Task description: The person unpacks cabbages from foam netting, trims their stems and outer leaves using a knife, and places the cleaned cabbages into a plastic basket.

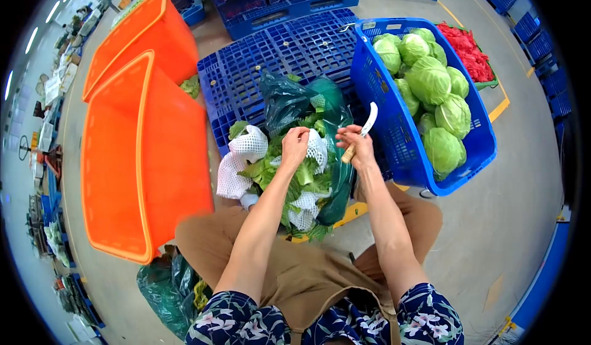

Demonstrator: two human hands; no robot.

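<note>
My right hand [357, 146] is closed round the wooden handle of a small curved knife [369, 120], its pale blade pointing up and away from me. To its left, my left hand [295, 146] hovers over leafy greens [306, 174] with its fingers bent together; whether they pinch anything is too small to tell. White foam netting [317, 149] lies just beside that hand, and more netting [249, 145] sits farther left. The greens spill from an open dark green plastic bag [335, 185] in front of me.
A blue crate [484, 160] of green cabbages [429, 79] stands at the right, with a basket of red netting [466, 52] behind it. Orange bins [175, 160] stand at the left. Beyond the bag is a blue pallet [237, 68]. Another green bag [166, 289] lies at lower left.
</note>
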